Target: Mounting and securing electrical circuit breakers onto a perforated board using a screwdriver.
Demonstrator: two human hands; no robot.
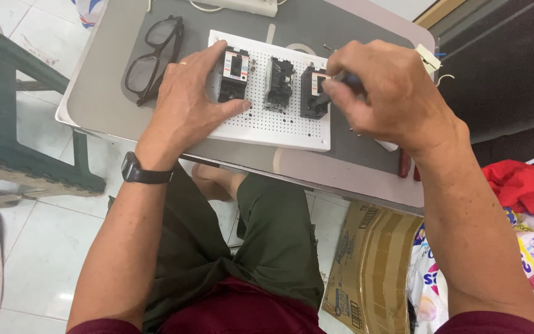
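Note:
A white perforated board [267, 120] lies on the grey table top [100, 93] with three black circuit breakers on it. My left hand [186, 102] lies flat on the board's left end, thumb and fingers around the left breaker [233, 77]. The middle breaker [278, 83] stands untouched. My right hand [384, 93] is closed on a dark screwdriver [341, 83] whose tip meets the right breaker [312, 93]. A black watch [143, 173] sits on my left wrist.
Black glasses [152, 59] lie left of the board. A white power strip [242, 6] runs along the far edge. A red tool handle [405, 164] sticks out at the near right edge. A green stool [7, 111] stands left; a cardboard box [366, 266] and bags stand right.

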